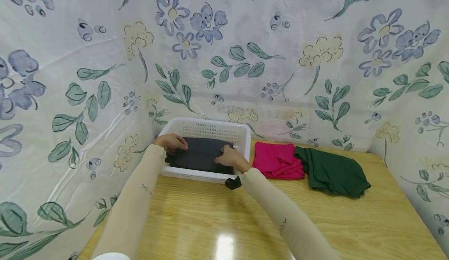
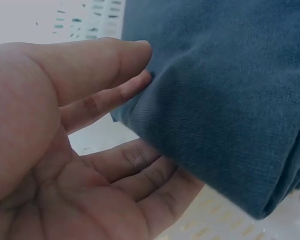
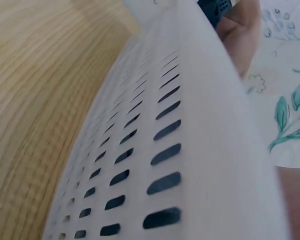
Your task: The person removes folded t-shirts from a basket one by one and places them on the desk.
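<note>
A folded dark grey cloth (image 1: 200, 154) lies within the white perforated basket (image 1: 207, 121); it looks blue-grey in the left wrist view. My left hand (image 1: 172, 142) is at the cloth's left end. Up close, the thumb and index fingertip of that hand (image 2: 90, 130) meet at the edge of the cloth (image 2: 225, 100), while other fingers reach beneath it. At the right end, my right hand (image 1: 231, 158) pinches the cloth with curled fingers. The basket's slotted side (image 3: 155, 125) fills most of the right wrist view and hides the right fingertips.
Right of the basket, a crumpled pink cloth (image 1: 277, 160) lies on the wooden table (image 1: 196, 213). A dark green cloth (image 1: 333, 172) overlaps its right edge. Flower-printed sheeting (image 1: 224, 84) rises close behind the basket and along the left side.
</note>
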The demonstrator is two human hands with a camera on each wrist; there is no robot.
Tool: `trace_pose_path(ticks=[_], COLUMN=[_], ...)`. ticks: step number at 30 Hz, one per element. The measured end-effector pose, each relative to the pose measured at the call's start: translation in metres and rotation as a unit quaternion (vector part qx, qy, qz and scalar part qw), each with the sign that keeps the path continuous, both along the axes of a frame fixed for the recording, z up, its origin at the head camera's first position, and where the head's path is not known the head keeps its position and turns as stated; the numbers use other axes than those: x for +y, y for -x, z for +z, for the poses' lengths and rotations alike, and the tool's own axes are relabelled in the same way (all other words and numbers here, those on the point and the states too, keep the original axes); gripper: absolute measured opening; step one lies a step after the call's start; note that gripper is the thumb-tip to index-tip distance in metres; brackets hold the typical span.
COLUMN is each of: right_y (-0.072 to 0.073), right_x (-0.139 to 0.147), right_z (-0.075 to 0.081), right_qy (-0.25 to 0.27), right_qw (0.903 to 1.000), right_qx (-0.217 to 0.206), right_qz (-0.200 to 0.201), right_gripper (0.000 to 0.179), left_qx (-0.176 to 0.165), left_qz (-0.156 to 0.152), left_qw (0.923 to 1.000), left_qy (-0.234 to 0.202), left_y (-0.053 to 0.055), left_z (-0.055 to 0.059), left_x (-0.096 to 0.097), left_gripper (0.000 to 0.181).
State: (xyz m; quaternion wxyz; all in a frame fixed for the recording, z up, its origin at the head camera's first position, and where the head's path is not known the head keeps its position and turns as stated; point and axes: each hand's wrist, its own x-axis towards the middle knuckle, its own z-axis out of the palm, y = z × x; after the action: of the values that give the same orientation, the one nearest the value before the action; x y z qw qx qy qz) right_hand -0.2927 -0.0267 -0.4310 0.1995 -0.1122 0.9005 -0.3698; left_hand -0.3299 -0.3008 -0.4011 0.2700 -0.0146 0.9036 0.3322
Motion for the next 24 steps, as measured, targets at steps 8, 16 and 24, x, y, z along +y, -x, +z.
trace_pose_path(ticks=[8,16,24], right_y=[0.0044,0.0055,0.0032], right_x=[-0.0005,-0.0003,0.0016], right_z=[-0.0067,-0.0059,-0.0062], right_qy=[0.14,0.164,0.17], right_qw=[0.9865,0.9832,0.9837], right_qx=[-0.062,-0.038,-0.019], right_qz=[-0.057,-0.071,-0.054], right_gripper=[0.059,0.05,0.04], left_qx=[0.001,0.005,0.008], left_qz=[-0.005,-0.029,-0.028], left_qw=[1.0,0.9995,0.9995], left_qy=[-0.004,-0.007,-0.009], left_y=[-0.0006,0.0015,-0.002], left_z=[-0.0022,-0.0074,-0.0047], left_x=[-0.0006,-0.0069,-0.0059], left_gripper=[0.034,0.037,0.038])
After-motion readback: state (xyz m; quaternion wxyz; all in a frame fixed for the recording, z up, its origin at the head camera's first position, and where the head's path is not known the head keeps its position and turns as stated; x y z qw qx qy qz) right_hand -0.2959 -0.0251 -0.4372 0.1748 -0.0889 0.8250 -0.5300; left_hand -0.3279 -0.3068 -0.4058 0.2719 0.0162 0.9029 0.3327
